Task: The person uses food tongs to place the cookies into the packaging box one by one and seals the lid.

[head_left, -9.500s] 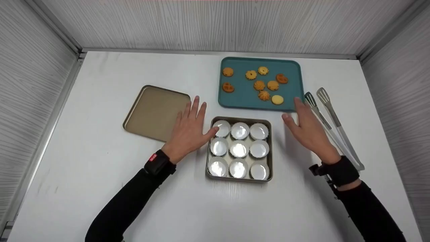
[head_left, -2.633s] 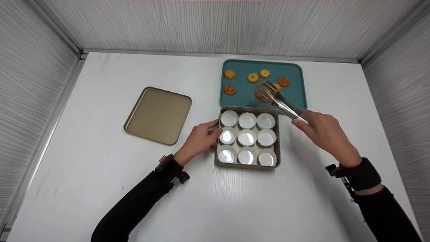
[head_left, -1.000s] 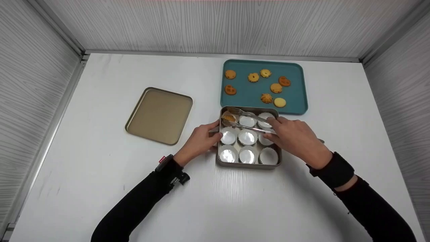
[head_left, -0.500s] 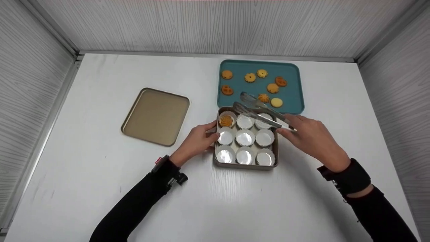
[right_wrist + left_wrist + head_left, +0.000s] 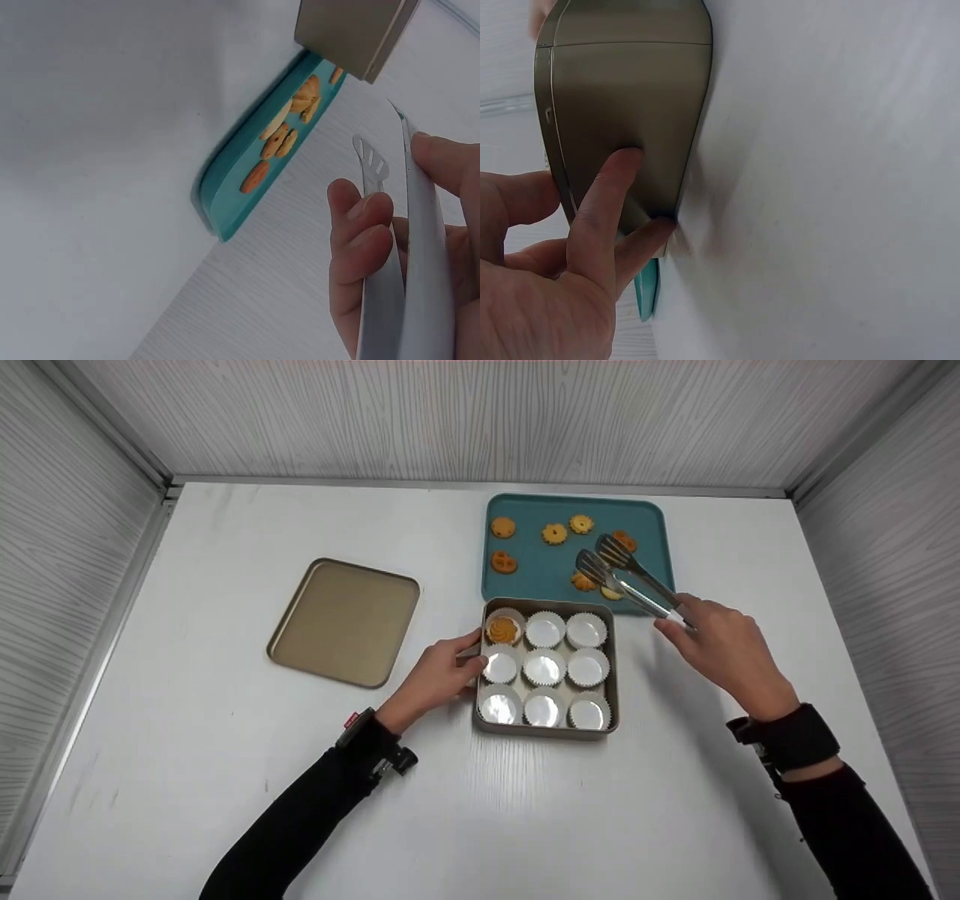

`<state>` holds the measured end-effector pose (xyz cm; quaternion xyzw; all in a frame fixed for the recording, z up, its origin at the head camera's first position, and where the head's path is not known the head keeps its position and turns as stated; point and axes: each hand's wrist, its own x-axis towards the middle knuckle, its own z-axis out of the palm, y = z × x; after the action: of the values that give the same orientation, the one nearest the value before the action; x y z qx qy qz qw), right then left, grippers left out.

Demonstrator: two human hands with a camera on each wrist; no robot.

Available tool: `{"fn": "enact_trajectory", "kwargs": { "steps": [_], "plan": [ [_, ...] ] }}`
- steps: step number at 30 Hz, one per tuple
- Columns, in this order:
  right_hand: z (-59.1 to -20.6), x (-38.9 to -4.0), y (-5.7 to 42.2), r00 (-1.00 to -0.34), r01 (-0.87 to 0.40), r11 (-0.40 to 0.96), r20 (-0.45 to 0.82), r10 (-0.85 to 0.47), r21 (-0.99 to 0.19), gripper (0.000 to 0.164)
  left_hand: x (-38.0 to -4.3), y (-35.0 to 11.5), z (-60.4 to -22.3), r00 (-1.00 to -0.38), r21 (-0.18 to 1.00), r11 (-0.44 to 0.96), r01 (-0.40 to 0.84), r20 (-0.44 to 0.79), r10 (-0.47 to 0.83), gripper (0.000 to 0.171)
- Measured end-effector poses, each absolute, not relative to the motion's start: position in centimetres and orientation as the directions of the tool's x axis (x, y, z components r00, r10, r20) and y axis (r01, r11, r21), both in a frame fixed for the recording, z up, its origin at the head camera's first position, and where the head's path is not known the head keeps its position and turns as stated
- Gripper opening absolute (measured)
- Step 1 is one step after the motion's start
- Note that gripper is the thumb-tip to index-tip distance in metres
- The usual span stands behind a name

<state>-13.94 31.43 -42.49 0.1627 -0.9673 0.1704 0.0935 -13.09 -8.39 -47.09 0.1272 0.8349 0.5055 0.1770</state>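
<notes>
My right hand [image 5: 727,656] grips a pair of metal tongs [image 5: 637,589] with white handles. Their slotted heads are apart and hover over the right part of a teal tray [image 5: 536,581], hiding some of its cookies. In the right wrist view the thumb and fingers hold the tongs' arms [image 5: 427,270]. My left hand [image 5: 435,679] holds the left side of a square metal tin [image 5: 547,731], thumb at the rim and fingers against the outer wall [image 5: 615,97]. Rows of white paper cups [image 5: 544,667] fill the tin; a swirled cookie [image 5: 503,630] sits in the far-left cup.
A flat gold square lid [image 5: 345,622] lies to the left of the tin. Several cookies, among them a pretzel-shaped one [image 5: 504,562] and a flower-shaped one [image 5: 555,534], lie on the teal tray behind the tin. Pale panels [image 5: 480,420] enclose the table.
The tongs have put the swirled cookie from the tray into the tin's far-left cup, then moved back right over the tray. Earlier, my left hand took hold of the tin, which shifted toward the tray.
</notes>
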Motion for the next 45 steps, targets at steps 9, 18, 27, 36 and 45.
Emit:
{"fn": "enact_trajectory", "kwargs": {
  "steps": [9, 18, 27, 36, 45],
  "plan": [
    [-43.7, -14.6, 31.8, -0.92, -0.359, 0.906, 0.248, -0.303, -0.223, 0.044, -13.0, -8.4, -47.1, -0.906, 0.893, 0.449, 0.028, -0.167, 0.389, 0.058],
    [-44.6, -14.9, 31.6, -0.91, -0.374, 0.915, 0.25, -0.331, -0.152, 0.045, -12.9, -8.4, -47.1, -0.904, 0.906, 0.423, -0.002, -0.183, 0.387, 0.058],
    [-44.9, -15.0, 31.4, -0.907, -0.384, 0.914, 0.24, -0.346, -0.13, 0.049, -12.9, -8.4, -47.1, -0.901, 0.91, 0.413, -0.029, -0.203, 0.383, 0.058],
    [-44.7, -15.1, 31.0, -0.9, -0.401, 0.91, 0.232, -0.37, -0.105, 0.045, -12.9, -8.4, -47.2, -0.9, 0.905, 0.425, -0.031, -0.211, 0.382, 0.058],
    [-44.8, -15.1, 30.9, -0.909, -0.396, 0.903, 0.207, -0.361, -0.164, 0.04, -13.0, -8.6, -47.2, -0.904, 0.882, 0.469, 0.04, -0.168, 0.392, 0.058]
  ]
}}
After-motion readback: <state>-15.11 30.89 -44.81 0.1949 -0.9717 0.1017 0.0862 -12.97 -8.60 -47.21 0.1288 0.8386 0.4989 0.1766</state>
